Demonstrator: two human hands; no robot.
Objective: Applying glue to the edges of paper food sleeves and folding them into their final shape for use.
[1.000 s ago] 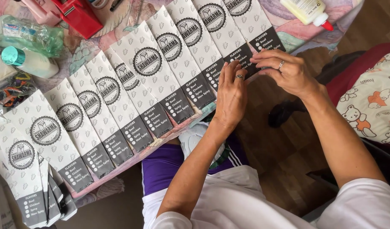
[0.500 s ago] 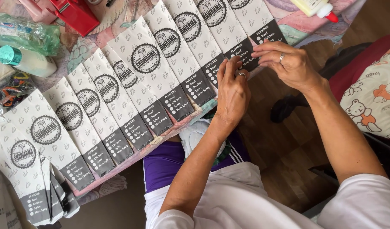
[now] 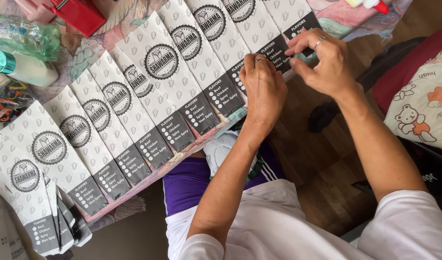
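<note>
1. A row of long white paper sleeves (image 3: 148, 103) with a round black emblem and a black end strip lies fanned across the worktop (image 3: 103, 36), running from the lower left of the frame to the top centre, each overlapping the next.
2. The left hand (image 3: 263, 91) rests flat, palm down, on the black ends of the sleeves in the upper centre, fingers (image 3: 252, 65) close together and pressing on the paper; a ring shows on one finger.
3. The right hand (image 3: 324, 62) sits just to the right of it, at the worktop's edge, thumb and forefinger narrowed in a pinch at the black end of the last sleeve (image 3: 298, 21); whether they actually grip the paper cannot be told.
4. A red box (image 3: 79, 14) lies in the upper left, with a crumpled clear plastic bottle (image 3: 21, 36) and a white bottle with a teal cap (image 3: 23, 67) below it.
5. A cushion printed with bears (image 3: 423, 110) is at the right edge.
</note>
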